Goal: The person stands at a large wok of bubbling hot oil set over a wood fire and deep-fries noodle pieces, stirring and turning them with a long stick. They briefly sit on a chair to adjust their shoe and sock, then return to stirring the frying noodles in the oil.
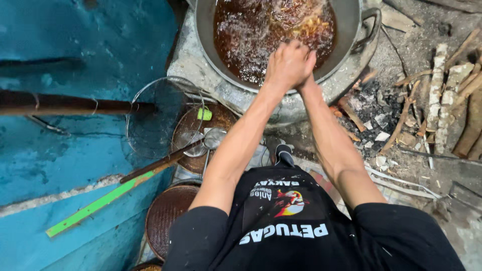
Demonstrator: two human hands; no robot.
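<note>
Both hands, the left hand (282, 65) and right hand (300, 68), are pressed together above the wok (351, 30) of bubbling oil (251, 35) (whether they grasp anything, I cannot tell); best kept high, wrists clear of the spatter.

**What the big pot sits on, and the ground around it**

So the big metal pot (351, 30) of bubbling brown oil sits on a rough grey concrete stove (201, 70). Right of the pot, the dirt floor (416, 160) has a pile of firewood sticks (452, 100), plus ash and charcoal bits (376, 108) closer to the stove. Below-left of the pot there's a round wire skimmer (155, 115) on a long handle and a small ladle (213, 136), both lying over a brown round tray (223, 118).
</note>
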